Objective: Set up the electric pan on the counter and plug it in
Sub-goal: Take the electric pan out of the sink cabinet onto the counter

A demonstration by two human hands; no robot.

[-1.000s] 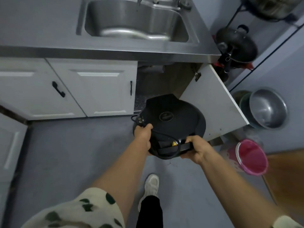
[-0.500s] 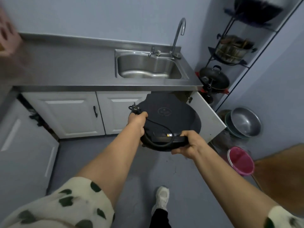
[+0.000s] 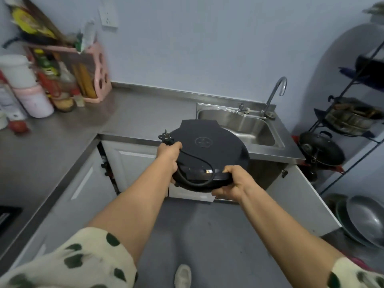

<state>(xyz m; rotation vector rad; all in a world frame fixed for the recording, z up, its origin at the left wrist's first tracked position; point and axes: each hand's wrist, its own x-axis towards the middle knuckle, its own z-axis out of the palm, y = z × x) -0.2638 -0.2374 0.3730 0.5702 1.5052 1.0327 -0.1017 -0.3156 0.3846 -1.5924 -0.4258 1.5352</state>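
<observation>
The round black electric pan is held in the air in front of the steel counter, at about counter height, just left of the sink. My left hand grips the pan's left rim together with the black cord; the plug sticks up above my knuckles. My right hand grips the near rim by the handle. The cord loops across the pan's near side. A white wall socket sits high on the wall at the upper left.
A pink rack with bottles and a pink-and-white canister crowd the counter's left corner. The sink with its tap lies at right. An open cabinet door juts out below it. A pot rack and metal basins stand at right.
Both hands have lifted the pan from the open cabinet below the sink up to counter height, and my view has risen to take in the counter and wall.
</observation>
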